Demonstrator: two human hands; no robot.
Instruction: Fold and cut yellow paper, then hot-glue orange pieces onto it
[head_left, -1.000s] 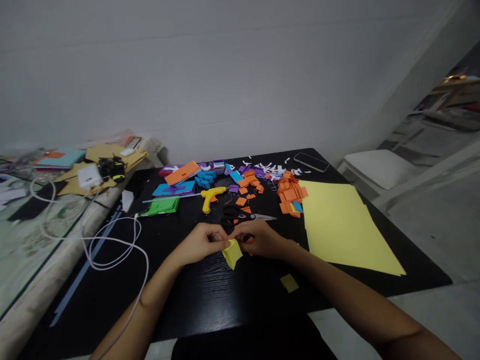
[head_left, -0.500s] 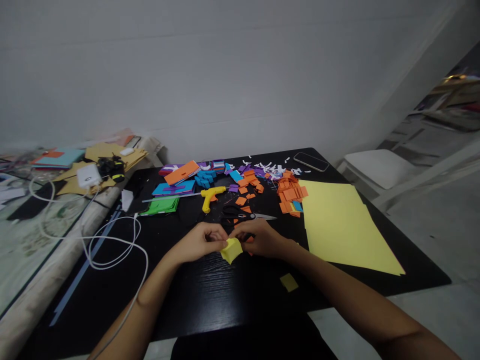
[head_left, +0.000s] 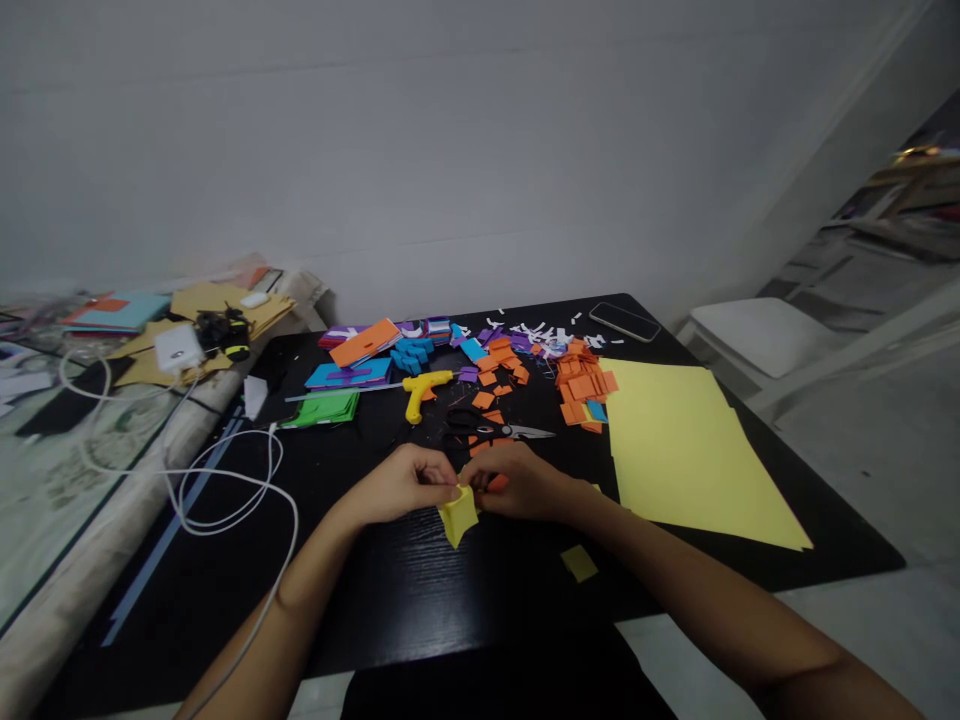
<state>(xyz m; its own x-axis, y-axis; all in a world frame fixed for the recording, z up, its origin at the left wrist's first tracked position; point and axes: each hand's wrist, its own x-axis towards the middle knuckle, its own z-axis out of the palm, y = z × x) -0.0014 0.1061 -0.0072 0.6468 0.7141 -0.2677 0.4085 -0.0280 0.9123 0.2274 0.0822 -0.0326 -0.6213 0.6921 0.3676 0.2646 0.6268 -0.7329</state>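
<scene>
Both my hands meet over the middle of a black table (head_left: 420, 600). My left hand (head_left: 401, 483) and my right hand (head_left: 517, 480) each pinch the top of a small folded yellow paper piece (head_left: 458, 516) that hangs between them. Fingers of both hands are closed on it. A small yellow paper square (head_left: 579, 563) lies on the table below my right forearm. Black-handled scissors (head_left: 487, 430) lie just beyond my hands, and a yellow glue gun (head_left: 421, 390) lies farther back.
Large yellow sheets (head_left: 675, 450) cover the table's right side. Orange, blue and purple paper bits (head_left: 581, 385) are heaped at the back, beside green paper (head_left: 326, 410) and a phone (head_left: 624, 321). A white cable (head_left: 225, 500) loops at the left, leading to a charger (head_left: 178, 349).
The yellow piece has turned in my fingers, from a wider flap to a narrower, more upright folded shape. My hands stay in the same spot.
</scene>
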